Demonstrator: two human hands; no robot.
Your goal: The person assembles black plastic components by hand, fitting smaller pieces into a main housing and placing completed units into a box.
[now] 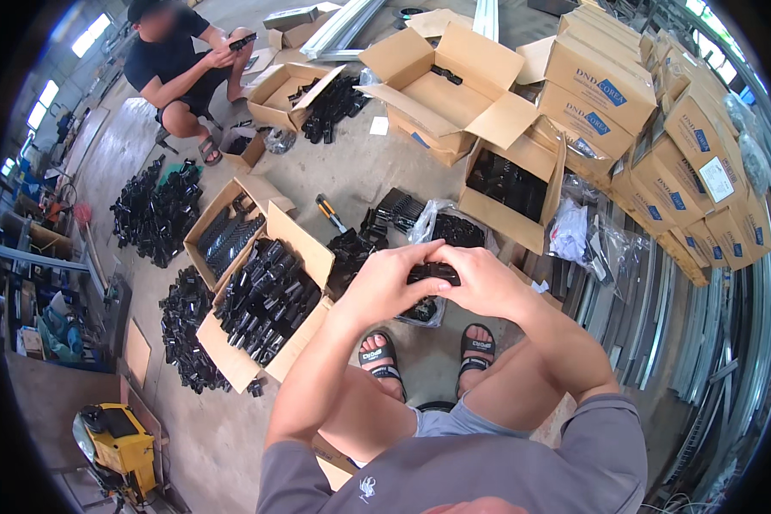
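Both my hands meet in front of me around a small black part (435,272), perhaps plastic; its exact kind is hidden by my fingers. My left hand (391,278) closes on its left end and my right hand (478,278) on its right end, with the thumbs nearest me. Just beyond my hands lie a heap of black parts (351,254) and a clear plastic bag (428,220) beside more black pieces. To the left, an open carton (317,248) is full of similar black parts.
A seated co-worker (176,64) holds a black part at the far left. Loose black heaps (154,210) lie on the floor. A yellow-handled tool (330,212) lies ahead. Open cartons (441,86) stand beyond; stacked boxes (600,94) and metal profiles (642,334) are on the right.
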